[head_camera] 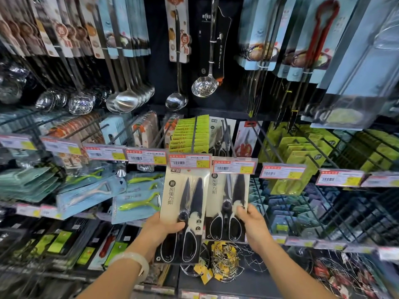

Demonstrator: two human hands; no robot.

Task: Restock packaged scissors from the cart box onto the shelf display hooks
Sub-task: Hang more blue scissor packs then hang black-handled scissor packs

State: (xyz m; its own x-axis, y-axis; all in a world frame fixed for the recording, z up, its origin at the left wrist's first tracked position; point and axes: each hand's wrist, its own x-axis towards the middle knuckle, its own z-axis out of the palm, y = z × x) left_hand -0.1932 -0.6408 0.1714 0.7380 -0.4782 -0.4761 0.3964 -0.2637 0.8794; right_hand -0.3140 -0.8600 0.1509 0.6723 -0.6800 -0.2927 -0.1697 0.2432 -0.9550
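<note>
Holding two cream-card blister packs of black-handled kitchen scissors against the shelf front, one per hand. My left hand (160, 228) grips the left pack (185, 214), thumb curled across its front. My right hand (252, 223) pinches the right pack (229, 203) at its edge. Both pack tops sit behind two red-and-yellow price tags (189, 161), just below one hook row of green cards (190, 132).

Person, head view: two bare forearms, no sleeves in frame. Left wrist carries one smooth, pale, whitish-green translucent bangle (138, 263), thick and round in section, sitting loosely just below the left hand (160, 228). Right hand (251, 223) and wrist bare: no ring, watch or glove visible. Fingernails short, unpainted as far as resolvable.
</note>
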